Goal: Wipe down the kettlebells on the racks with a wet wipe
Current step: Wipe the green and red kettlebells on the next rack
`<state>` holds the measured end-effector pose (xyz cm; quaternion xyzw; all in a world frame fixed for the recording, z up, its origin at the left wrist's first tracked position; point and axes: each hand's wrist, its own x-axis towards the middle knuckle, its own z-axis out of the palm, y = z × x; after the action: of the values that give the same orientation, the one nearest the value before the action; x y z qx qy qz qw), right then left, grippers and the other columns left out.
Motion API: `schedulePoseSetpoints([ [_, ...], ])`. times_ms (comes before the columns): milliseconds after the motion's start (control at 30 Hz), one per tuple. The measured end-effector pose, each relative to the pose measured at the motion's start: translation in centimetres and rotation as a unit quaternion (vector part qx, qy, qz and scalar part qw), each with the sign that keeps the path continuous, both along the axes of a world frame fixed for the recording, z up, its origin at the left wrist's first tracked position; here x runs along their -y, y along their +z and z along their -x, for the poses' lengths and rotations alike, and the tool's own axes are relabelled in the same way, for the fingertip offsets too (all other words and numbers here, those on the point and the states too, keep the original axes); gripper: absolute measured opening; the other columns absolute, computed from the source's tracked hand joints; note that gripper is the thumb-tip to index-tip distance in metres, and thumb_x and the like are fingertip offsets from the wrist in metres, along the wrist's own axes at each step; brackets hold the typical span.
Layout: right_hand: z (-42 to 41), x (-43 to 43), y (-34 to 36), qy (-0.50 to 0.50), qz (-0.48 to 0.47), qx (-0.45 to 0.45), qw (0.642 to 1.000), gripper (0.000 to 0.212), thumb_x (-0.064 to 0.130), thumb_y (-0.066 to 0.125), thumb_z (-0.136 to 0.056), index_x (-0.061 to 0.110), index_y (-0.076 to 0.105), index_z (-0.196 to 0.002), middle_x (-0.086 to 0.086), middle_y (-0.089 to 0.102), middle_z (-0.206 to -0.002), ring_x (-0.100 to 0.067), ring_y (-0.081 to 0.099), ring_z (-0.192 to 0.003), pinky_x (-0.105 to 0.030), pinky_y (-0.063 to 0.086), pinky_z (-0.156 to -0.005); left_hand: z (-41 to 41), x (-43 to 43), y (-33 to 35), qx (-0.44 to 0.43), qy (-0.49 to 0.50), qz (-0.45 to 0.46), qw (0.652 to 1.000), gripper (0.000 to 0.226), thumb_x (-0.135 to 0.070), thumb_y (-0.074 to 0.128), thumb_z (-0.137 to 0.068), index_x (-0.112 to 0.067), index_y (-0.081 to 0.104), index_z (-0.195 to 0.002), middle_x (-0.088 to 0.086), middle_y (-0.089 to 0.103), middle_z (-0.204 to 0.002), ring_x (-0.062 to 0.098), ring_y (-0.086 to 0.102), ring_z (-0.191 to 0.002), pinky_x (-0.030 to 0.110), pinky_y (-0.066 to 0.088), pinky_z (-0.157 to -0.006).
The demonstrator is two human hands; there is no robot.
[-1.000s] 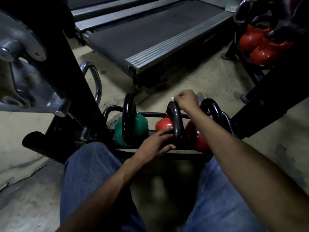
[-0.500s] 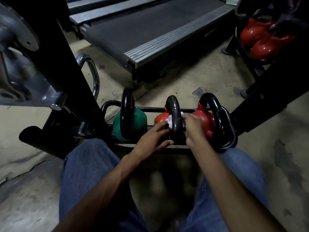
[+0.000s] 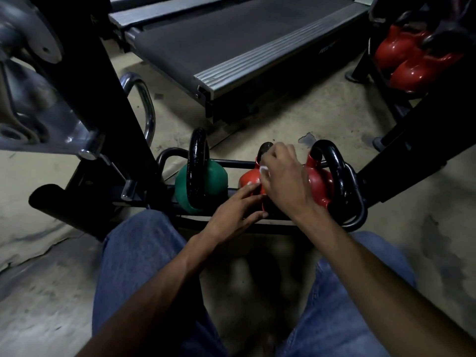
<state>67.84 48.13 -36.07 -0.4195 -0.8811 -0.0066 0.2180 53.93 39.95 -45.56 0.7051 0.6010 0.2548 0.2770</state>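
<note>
Nearest, the left hand (image 3: 235, 215) lies with straight, released fingers on the middle red kettlebell (image 3: 248, 180) and steadies it. Just beyond, the right hand (image 3: 286, 181) has its fingers pinched on the wet wipe (image 3: 264, 171), pressed at the black handle. To wipe well, I think one should go round the whole handle, then the body. The low rack (image 3: 237, 164) at 12 o'clock holds three: this one, a green kettlebell (image 3: 216, 177) at 11 o'clock and another red kettlebell (image 3: 318, 184) at 1 o'clock. Far away at 2 o'clock, a second rack (image 3: 362, 61) holds more red ones.
</note>
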Motion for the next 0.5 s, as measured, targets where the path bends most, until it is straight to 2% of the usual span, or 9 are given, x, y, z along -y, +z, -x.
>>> schedulePoseSetpoints([
  [100, -2.1, 3.9, -1.4, -0.009, 0.001, -0.047, 0.999, 0.017, 0.013, 0.073, -0.088, 0.011, 0.069, -0.105, -0.005, 0.060, -0.112, -0.017, 0.054, -0.102, -0.023, 0.050, -0.075, 0.2, 0.0, -0.3, 0.008, -0.008, 0.000, 1.000, 0.056, -0.052, 0.058, -0.100, -0.030, 0.050, -0.151, -0.014, 0.018, -0.169, 0.014, 0.023, -0.155, 0.049, 0.037, -0.120],
  [167, -2.9, 5.9, -2.2, -0.076, 0.067, -0.176, 0.979, 0.019, 0.015, 0.071, -0.091, 0.014, 0.070, -0.110, 0.000, 0.060, -0.115, -0.013, 0.055, -0.105, -0.017, 0.047, -0.079, 0.3, 0.0, -0.4, 0.017, -0.002, 0.000, 1.000, 0.057, -0.052, 0.058, -0.100, -0.031, 0.050, -0.151, -0.017, 0.019, -0.169, 0.011, 0.021, -0.156, 0.050, 0.037, -0.121],
  [200, -2.9, 6.2, -2.5, -0.105, 0.112, -0.261, 0.953, 0.017, 0.015, 0.070, -0.093, 0.015, 0.070, -0.110, 0.001, 0.061, -0.115, -0.011, 0.058, -0.103, -0.013, 0.046, -0.079, 0.4, 0.0, -0.3, 0.019, 0.000, 0.001, 1.000, 0.057, -0.052, 0.059, -0.100, -0.031, 0.050, -0.151, -0.017, 0.019, -0.169, 0.010, 0.020, -0.156, 0.050, 0.035, -0.122],
  [233, -2.5, 6.2, -2.2, -0.130, 0.166, -0.349, 0.913, 0.012, 0.014, 0.068, -0.095, 0.016, 0.070, -0.107, 0.002, 0.065, -0.111, -0.011, 0.062, -0.099, -0.011, 0.047, -0.078, 0.4, 0.0, -0.4, 0.019, 0.000, 0.002, 1.000, 0.056, -0.051, 0.059, -0.100, -0.031, 0.050, -0.151, -0.017, 0.019, -0.169, 0.010, 0.019, -0.156, 0.049, 0.033, -0.123],
  [300, -1.6, 4.3, -2.4, -0.189, 0.287, -0.499, 0.795, 0.009, 0.013, 0.064, -0.099, 0.017, 0.071, -0.099, 0.000, 0.072, -0.100, -0.013, 0.068, -0.091, -0.021, 0.052, -0.078, 0.5, 0.1, -0.3, 0.023, -0.003, 0.000, 1.000, 0.055, -0.049, 0.059, -0.100, -0.031, 0.051, -0.151, -0.017, 0.020, -0.169, 0.009, 0.018, -0.156, 0.046, 0.031, -0.124],
  [367, -1.3, 1.2, -2.6, -0.234, 0.459, -0.560, 0.648, 0.017, 0.008, 0.056, -0.100, 0.009, 0.072, -0.103, -0.011, 0.076, -0.102, -0.021, 0.072, -0.090, -0.033, 0.058, -0.080, 0.5, 0.1, -0.5, 0.034, -0.004, -0.005, 0.999, 0.055, -0.049, 0.059, -0.100, -0.029, 0.052, -0.150, -0.017, 0.021, -0.169, 0.008, 0.018, -0.156, 0.045, 0.031, -0.124],
  [433, -1.2, -1.0, -2.2, -0.208, 0.599, -0.575, 0.517, 0.031, 0.005, 0.045, -0.101, -0.006, 0.067, -0.121, -0.019, 0.076, -0.110, -0.025, 0.076, -0.090, -0.040, 0.063, -0.084, 0.4, 0.1, -0.8, 0.040, 0.000, -0.005, 0.999, 0.054, -0.051, 0.059, -0.100, -0.027, 0.055, -0.148, -0.018, 0.022, -0.168, 0.009, 0.023, -0.155, 0.048, 0.035, -0.122],
  [467, -1.2, -1.6, -1.9, -0.192, 0.636, -0.572, 0.481, 0.036, 0.004, 0.040, -0.102, -0.009, 0.063, -0.126, -0.019, 0.077, -0.107, -0.023, 0.077, -0.085, -0.039, 0.065, -0.081, 0.4, 0.1, -0.9, 0.041, 0.002, -0.004, 0.999, 0.054, -0.052, 0.058, -0.100, -0.026, 0.056, -0.147, -0.018, 0.023, -0.167, 0.010, 0.026, -0.154, 0.049, 0.037, -0.120],
  [500, -1.1, -1.9, -1.5, -0.184, 0.657, -0.562, 0.468, 0.039, 0.005, 0.036, -0.103, -0.010, 0.062, -0.128, -0.017, 0.078, -0.102, -0.021, 0.077, -0.079, -0.037, 0.066, -0.076, 0.4, 0.0, -1.0, 0.044, 0.004, -0.005, 0.999, 0.054, -0.053, 0.058, -0.099, -0.026, 0.057, -0.146, -0.018, 0.024, -0.167, 0.010, 0.027, -0.154, 0.050, 0.039, -0.119],
])
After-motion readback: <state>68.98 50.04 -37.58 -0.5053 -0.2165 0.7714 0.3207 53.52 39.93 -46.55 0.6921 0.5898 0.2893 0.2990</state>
